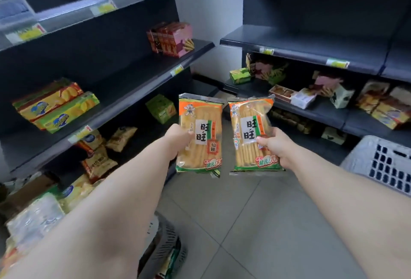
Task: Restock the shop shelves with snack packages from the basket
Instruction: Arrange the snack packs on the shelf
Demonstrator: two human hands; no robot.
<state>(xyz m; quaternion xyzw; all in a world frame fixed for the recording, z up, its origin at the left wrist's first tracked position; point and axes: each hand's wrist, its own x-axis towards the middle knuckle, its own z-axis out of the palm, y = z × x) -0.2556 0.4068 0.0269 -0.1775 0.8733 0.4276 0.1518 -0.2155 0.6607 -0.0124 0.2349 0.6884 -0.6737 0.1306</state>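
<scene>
I hold one orange-and-green rice cracker pack (201,136) upright in my left hand (178,143) at mid-frame, and a matching second pack (251,134) just beside it in my right hand (275,147).

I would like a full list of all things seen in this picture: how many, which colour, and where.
left rice cracker pack: one, orange and green, held up over the floor
right rice cracker pack: one, same colours, beside it, not touching
shelves: two units, dark grey, left and right
pink and red boxes: several, left unit, middle shelf
biscuit boxes: about three, yellow, green and red, left unit, lower shelf
yellow bags: several, left unit, bottom
mixed boxes: many, mostly yellow, right unit, lower shelf
crate: one, light grey, right edge
basket: one, dark, bottom, partly hidden
left hand: fingers grip the left pack
right hand: fingers grip the right pack
</scene>
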